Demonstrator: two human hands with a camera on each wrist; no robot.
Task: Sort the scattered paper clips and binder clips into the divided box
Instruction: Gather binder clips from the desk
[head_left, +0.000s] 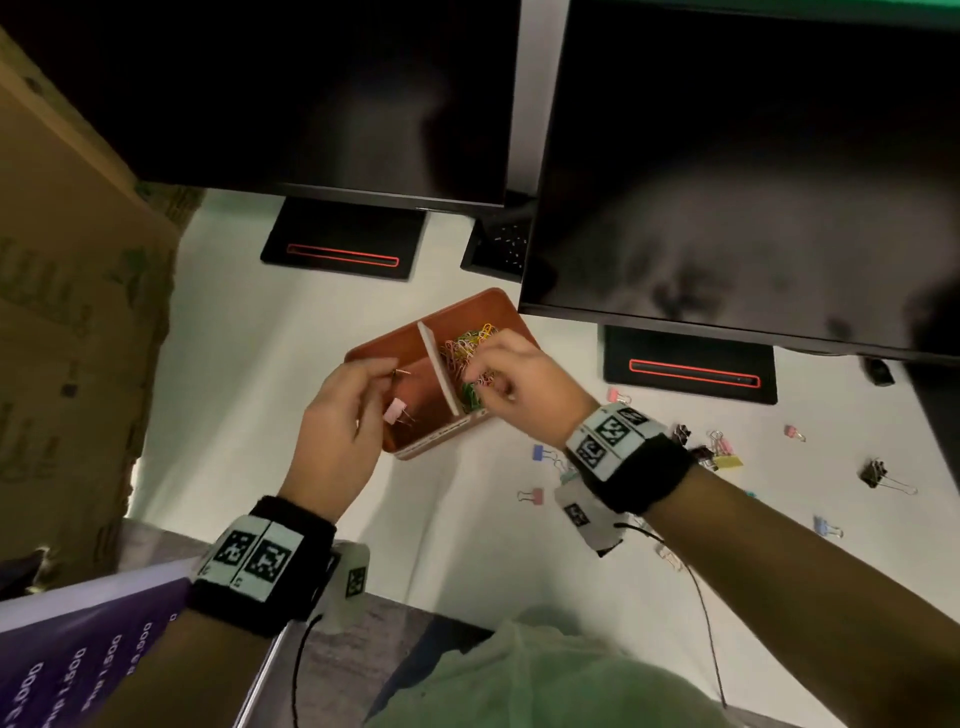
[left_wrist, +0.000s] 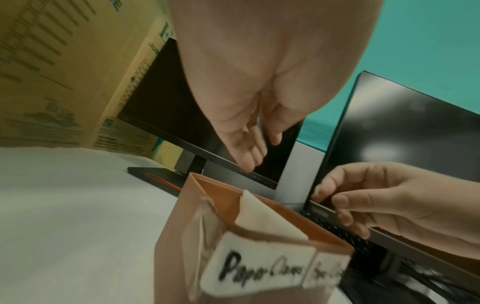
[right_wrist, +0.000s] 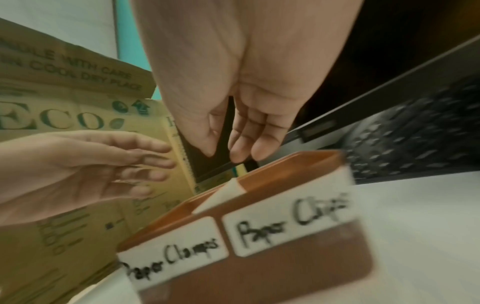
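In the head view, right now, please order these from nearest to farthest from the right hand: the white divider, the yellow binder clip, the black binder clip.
From the right hand:
1. White divider, in the box, just left of the fingers.
2. Yellow binder clip, on the table behind the wrist.
3. Black binder clip, farther right.

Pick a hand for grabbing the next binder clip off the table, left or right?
Right. The loose binder clips lie on the white table beside the right hand's wrist. The left hand is over the divided box's far side, likely a longer, cross-body reach.
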